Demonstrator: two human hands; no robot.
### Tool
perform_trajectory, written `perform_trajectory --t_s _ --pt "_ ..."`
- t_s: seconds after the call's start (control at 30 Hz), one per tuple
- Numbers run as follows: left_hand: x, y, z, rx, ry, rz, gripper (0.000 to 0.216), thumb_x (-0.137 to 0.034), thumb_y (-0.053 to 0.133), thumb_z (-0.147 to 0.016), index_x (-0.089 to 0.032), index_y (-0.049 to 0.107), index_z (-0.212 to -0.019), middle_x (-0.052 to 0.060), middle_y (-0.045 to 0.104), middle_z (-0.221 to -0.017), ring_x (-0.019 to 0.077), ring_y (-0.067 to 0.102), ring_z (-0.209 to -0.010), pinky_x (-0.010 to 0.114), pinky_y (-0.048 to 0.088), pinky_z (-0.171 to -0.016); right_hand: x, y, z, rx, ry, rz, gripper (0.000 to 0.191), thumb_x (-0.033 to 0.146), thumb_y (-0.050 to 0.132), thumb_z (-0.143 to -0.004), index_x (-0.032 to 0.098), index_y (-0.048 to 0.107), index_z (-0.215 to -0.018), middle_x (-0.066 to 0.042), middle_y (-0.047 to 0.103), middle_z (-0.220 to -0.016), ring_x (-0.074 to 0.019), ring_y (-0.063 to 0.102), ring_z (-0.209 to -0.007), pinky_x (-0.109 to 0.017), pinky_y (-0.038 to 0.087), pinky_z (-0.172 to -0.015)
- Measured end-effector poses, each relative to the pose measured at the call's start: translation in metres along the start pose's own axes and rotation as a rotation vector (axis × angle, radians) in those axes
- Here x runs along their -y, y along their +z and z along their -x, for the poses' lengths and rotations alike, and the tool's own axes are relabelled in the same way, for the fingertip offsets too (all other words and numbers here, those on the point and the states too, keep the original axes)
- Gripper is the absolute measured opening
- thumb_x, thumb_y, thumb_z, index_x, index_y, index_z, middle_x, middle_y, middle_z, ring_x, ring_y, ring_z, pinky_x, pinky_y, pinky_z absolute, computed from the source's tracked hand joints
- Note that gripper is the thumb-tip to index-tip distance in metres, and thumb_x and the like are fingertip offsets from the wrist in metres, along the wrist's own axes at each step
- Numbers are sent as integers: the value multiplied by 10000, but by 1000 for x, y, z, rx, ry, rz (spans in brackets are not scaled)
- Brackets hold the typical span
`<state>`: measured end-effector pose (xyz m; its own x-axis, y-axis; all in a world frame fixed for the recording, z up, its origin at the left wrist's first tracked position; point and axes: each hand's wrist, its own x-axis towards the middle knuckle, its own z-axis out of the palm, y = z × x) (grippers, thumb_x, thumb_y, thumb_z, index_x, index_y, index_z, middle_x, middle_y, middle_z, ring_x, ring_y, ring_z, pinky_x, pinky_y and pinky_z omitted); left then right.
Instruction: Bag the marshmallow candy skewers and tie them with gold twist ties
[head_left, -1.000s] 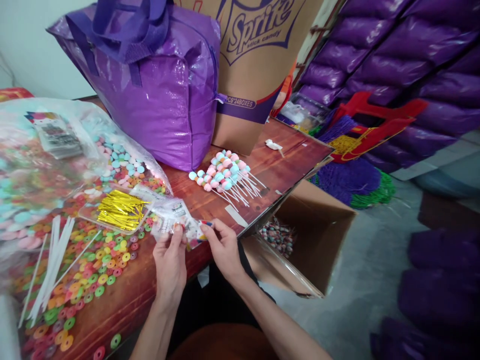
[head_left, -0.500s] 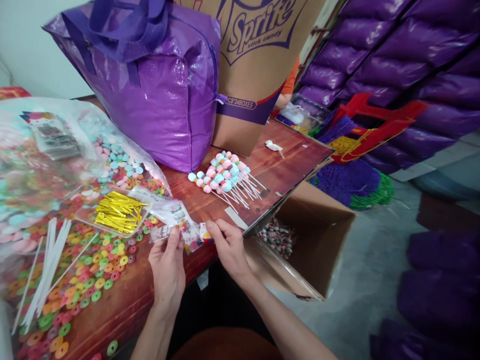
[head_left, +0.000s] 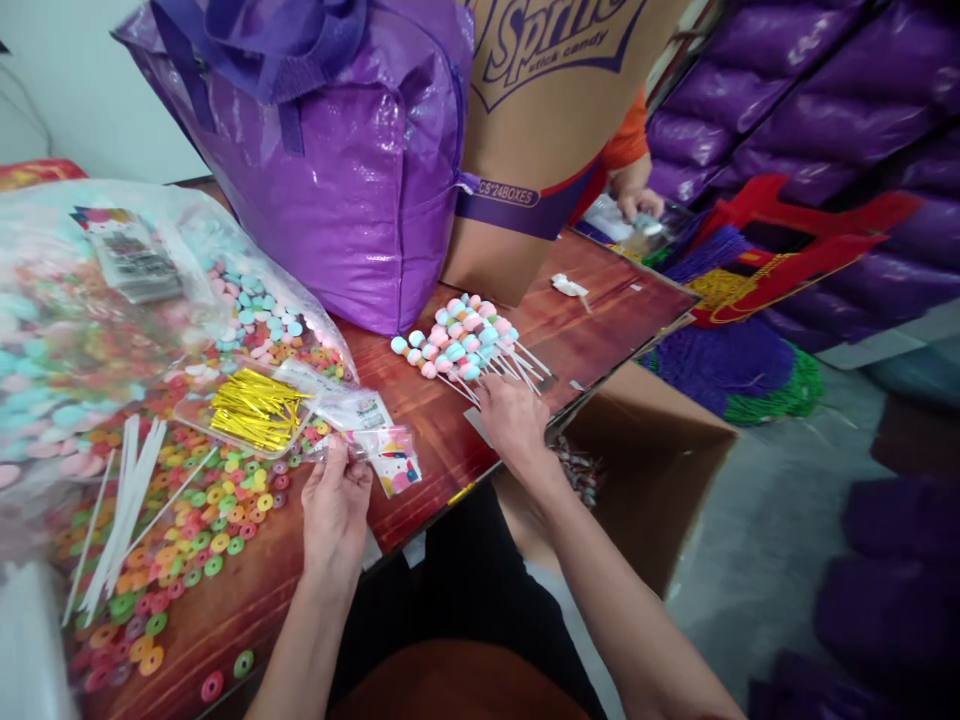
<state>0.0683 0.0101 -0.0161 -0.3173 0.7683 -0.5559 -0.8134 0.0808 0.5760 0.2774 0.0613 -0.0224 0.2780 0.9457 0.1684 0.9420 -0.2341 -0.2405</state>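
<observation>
My left hand [head_left: 335,500] pinches a small clear printed plastic bag [head_left: 386,440] over the front edge of the table. More of these bags [head_left: 364,408] lie just beyond its fingertips. A pile of candy skewers [head_left: 465,335], pink, blue and orange pieces on white sticks, rests on the table with the sticks pointing toward me. At the stick ends is my right hand [head_left: 514,415], its fingers bent in and closed on a stick; the exact grip is partly hidden. A clear tray of gold twist ties [head_left: 259,408] sits beyond my left hand.
Loose ring candies [head_left: 199,520] and white sticks [head_left: 124,510] cover the left of the table [head_left: 292,590]. Behind stand a purple bag [head_left: 337,220] and a carton [head_left: 495,240]. An open box [head_left: 667,470] holding skewers is below right. Another person's hand [head_left: 637,195] works at the back.
My right hand has left the printed bag and moved forward and right to the skewer sticks. My left hand keeps hold of the bag. The other person's hand has come into view.
</observation>
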Motion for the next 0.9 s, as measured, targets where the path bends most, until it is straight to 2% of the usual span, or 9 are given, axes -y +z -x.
perform_trajectory --t_s 0.1,0.23,0.33,0.43,0.57,0.7,0.9 --pt "-1 0 0 -28 -44 17 176 -174 835 -732 -132 676 -794 -11 657 -713 67 564 -602 194 454 -564 0 6 5 -75 -27 -104 207 179 527 -923 191 723 -859 -98 704 -861 -217 611 -792 -290 385 -637" --pt "-4 -1 -1 -37 -65 27 101 -180 766 -816 -136 677 -801 -9 663 -709 67 588 -614 195 490 -608 -3 -3 28 -281 -85 -498 220 232 511 -943 191 693 -827 -73 703 -836 -216 606 -818 -332 436 -782" --pt "-6 -3 -3 -18 -61 0 115 -216 745 -843 -135 677 -797 -6 658 -686 67 585 -597 188 493 -599 -3 -23 57 -219 -62 -847 177 279 552 -940 210 685 -845 -21 673 -778 -182 592 -724 -303 447 -711" --pt "-6 -5 -4 -26 -63 -13 123 -237 710 -875 -134 679 -815 -3 662 -692 66 588 -588 186 494 -597 -4 -43 86 -157 -52 -998 142 262 598 -913 224 691 -812 6 632 -714 -164 568 -664 -288 435 -647" --pt "-4 -4 -3 -40 -52 6 92 -217 726 -860 -141 682 -832 3 681 -728 71 620 -634 192 506 -635 -10 -54 109 -151 -153 -983 127 222 613 -910 234 697 -816 -5 636 -712 -173 581 -663 -308 438 -639" --pt "-2 -5 -4 -16 -39 7 96 -209 758 -830 -148 685 -840 4 694 -753 80 639 -680 206 510 -675 -19 -55 114 -164 -291 -867 138 175 599 -920 238 697 -847 -20 681 -752 -184 598 -695 -335 439 -680" --pt "-1 -8 -2 79 93 -58 275 -256 888 -654 -167 674 -801 -18 713 -792 86 649 -703 234 498 -710 -30 -56 111 -138 -431 -680 142 154 589 -936 236 702 -913 -24 685 -779 -187 576 -725 -360 396 -730"
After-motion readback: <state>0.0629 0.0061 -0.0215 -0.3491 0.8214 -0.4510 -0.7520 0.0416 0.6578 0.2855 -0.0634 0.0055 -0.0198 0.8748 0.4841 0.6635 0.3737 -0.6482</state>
